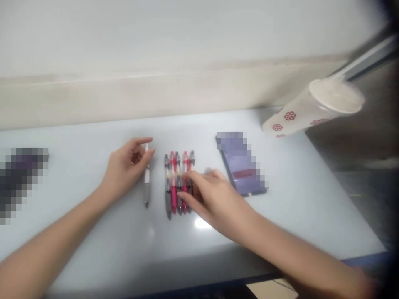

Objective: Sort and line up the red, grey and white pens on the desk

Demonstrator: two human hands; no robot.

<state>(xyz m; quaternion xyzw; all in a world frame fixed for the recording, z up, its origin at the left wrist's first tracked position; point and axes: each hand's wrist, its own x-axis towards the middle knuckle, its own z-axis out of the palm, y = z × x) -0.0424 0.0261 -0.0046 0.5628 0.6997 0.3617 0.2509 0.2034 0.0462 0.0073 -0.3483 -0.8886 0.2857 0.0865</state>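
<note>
My left hand (127, 160) is over a white pen with a grey grip (147, 187), which lies with its tip toward me. Its index finger and thumb are apart, and the pen's top end shows between them; the other fingers are curled. To the right, several pens lie side by side in a row, alternating dark grey and red. A grey pen (168, 199) is at the row's left end, beside a red pen (173, 197). My right hand (212, 195) reaches over the row's right part, thumb and index finger apart, partly hiding the rightmost pens.
A purple flat object (249, 166), partly blurred out, lies right of my right hand. A tall white cup with red patterns (299, 112) stands at the table's back right. A dark pixelated object (25, 174) is at the far left. A wall (156, 95) borders the white table (93, 249).
</note>
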